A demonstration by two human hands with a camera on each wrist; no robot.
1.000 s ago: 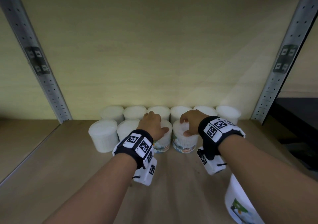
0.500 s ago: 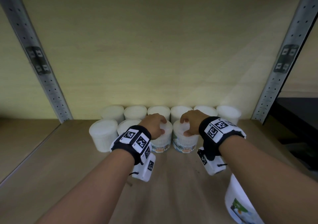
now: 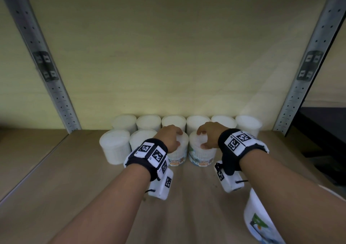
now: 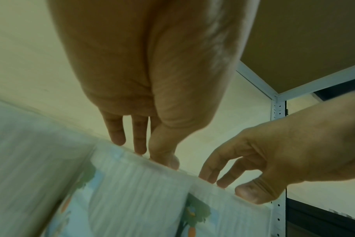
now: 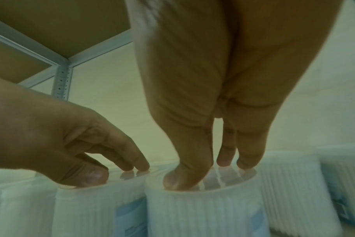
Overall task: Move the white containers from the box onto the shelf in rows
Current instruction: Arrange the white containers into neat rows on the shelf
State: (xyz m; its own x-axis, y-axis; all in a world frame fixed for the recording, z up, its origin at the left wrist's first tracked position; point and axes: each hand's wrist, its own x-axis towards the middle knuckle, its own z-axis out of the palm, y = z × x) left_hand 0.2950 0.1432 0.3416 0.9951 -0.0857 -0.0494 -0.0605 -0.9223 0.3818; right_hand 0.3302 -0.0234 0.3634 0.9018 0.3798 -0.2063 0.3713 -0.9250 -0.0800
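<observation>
Two containers being set into the second row on the shelf

The left hand [image 3: 171, 138] and the right hand [image 3: 207, 135] each grip a white container from above, fingertips curled on the lids: the left container [image 3: 177, 153] and the right container [image 3: 202, 154] stand side by side on the shelf [image 3: 56, 178], just in front of the back row [image 3: 187, 122] along its rear edge. To finish well, I judge each should be nudged flush against its neighbours, labels forward, then released straight upward so neither tips.
</observation>
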